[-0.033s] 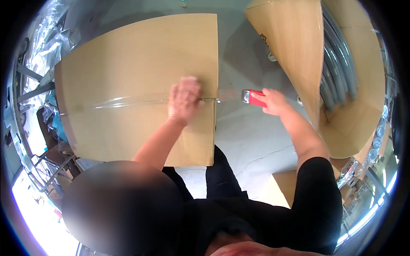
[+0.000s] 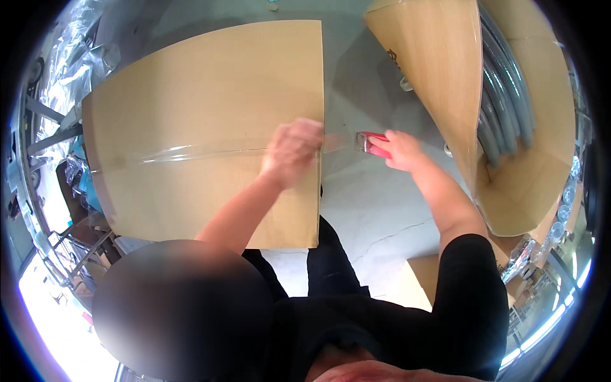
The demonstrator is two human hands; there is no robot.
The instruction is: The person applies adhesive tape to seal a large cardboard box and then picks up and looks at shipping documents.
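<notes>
A large brown cardboard box (image 2: 203, 83) has a strip of clear tape (image 2: 184, 153) along the middle of its top. On that tape, near the box's right edge, lies my left hand (image 2: 293, 149); motion smears its fingers, and I see no object in it. To the right of the edge, my right hand (image 2: 404, 151) grips a red tape dispenser (image 2: 377, 144), its metal end towards the box. A short length of clear tape (image 2: 338, 141) stretches across the gap between box and dispenser.
At the right stands a tall open cardboard box (image 2: 429, 70) holding grey coiled tubing (image 2: 503, 95). Clear plastic wrap (image 2: 76, 57) and a metal frame (image 2: 54, 137) are at the left. Another cardboard piece (image 2: 423, 280) lies on the grey floor (image 2: 375, 210) near my right arm.
My left hand has slid right along the tape to the box's edge. My right hand has shifted slightly left and tilted the dispenser.
</notes>
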